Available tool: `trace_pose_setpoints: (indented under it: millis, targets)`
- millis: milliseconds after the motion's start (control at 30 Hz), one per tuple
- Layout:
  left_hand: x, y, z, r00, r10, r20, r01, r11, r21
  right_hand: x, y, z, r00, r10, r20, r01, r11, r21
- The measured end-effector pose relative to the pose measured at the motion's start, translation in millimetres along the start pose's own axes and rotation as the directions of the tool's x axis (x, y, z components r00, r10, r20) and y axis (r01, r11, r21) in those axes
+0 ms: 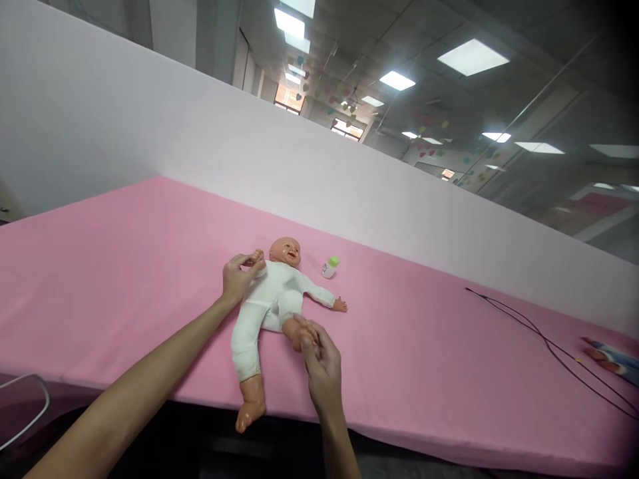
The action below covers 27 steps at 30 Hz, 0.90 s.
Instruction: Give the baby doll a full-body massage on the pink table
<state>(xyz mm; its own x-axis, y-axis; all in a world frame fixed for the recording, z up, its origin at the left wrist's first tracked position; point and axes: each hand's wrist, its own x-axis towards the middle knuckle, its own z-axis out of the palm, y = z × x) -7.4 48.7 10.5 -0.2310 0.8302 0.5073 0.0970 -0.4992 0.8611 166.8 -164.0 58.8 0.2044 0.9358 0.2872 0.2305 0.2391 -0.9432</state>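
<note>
Head view: I had the baby doll [277, 289] face-up on the pink-covered table [409, 372], slightly below the frame's centre. At the doll's ten o'clock, the left hand [239, 276] pinched its raised hand; at five o'clock, the right hand [323, 366] gripped one foot, fingers closed narrowly. A green-capped bottle [330, 267] stood at two o'clock, a black cable [538, 331] at three to four.
</note>
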Motion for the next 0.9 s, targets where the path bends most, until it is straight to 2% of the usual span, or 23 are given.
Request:
trace_pose_setpoints:
  millis: [67, 133, 233, 333, 400, 433, 533, 633, 700, 733, 800, 900]
  targets:
    - [-6.2, 1.2, 1.7, 0.988, 0.004, 0.157, -0.01, 0.999, 0.037, 29.2, 6.1, 10.5, 1.0, -0.015, 0.017, 0.015, 1.0, -0.014]
    - [-9.6, -0.2, 1.8, 0.967, -0.018, 0.255, -0.004, 0.996, 0.087, 53.5, 19.2, 21.8, 0.999, -0.034, 0.035, 0.035, 0.999, -0.019]
    - [-9.3, -3.6, 2.4, 0.961, -0.031, 0.273, 0.0, 0.994, 0.114, 70.7, 31.7, 31.4, 0.998, -0.057, 0.036, 0.057, 0.998, -0.003]
    - [-2.8, -7.4, 2.7, 0.986, -0.058, 0.155, 0.053, 0.998, 0.034, 57.8, 21.5, 23.6, 0.999, -0.04, 0.028, 0.04, 0.999, 0.006]
    - [5.0, -11.6, -0.2, 0.994, -0.114, -0.006, 0.113, 0.993, -0.042, 34.6, 8.8, 9.0, 1.0, -0.014, 0.015, 0.014, 1.0, -0.006]
    - [9.6, -14.4, -3.1, 0.982, -0.162, -0.099, 0.154, 0.985, -0.08, 20.1, 4.1, 0.1, 1.0, 0.003, 0.008, -0.002, 1.0, -0.017]
    - [23.0, -24.5, -16.1, 0.886, -0.342, -0.313, 0.29, 0.935, -0.203, -26.3, 4.7, -24.7, 0.998, 0.054, -0.013, -0.054, 0.997, -0.05]
    - [32.0, -33.3, -28.3, 0.801, -0.463, -0.378, 0.375, 0.882, -0.285, -64.6, 24.6, -34.9, 0.994, 0.106, 0.032, -0.104, 0.992, -0.069]
    - [34.8, -35.9, -32.0, 0.783, -0.493, -0.379, 0.402, 0.866, -0.296, -78.4, 36.9, -33.1, 0.99, 0.128, 0.062, -0.124, 0.99, -0.065]
    - [35.3, -35.9, -32.2, 0.788, -0.49, -0.373, 0.403, 0.869, -0.288, -80.8, 39.8, -31.0, 0.99, 0.13, 0.062, -0.126, 0.99, -0.058]
    - [34.0, -33.2, -29.4, 0.825, -0.442, -0.351, 0.374, 0.894, -0.247, -76.0, 36.2, -26.5, 0.992, 0.121, 0.032, -0.12, 0.992, -0.037]
    - [25.5, -23.6, -19.7, 0.923, -0.29, -0.252, 0.265, 0.956, -0.128, -47.2, 13.7, -20.5, 0.997, 0.07, -0.018, -0.07, 0.997, -0.027]
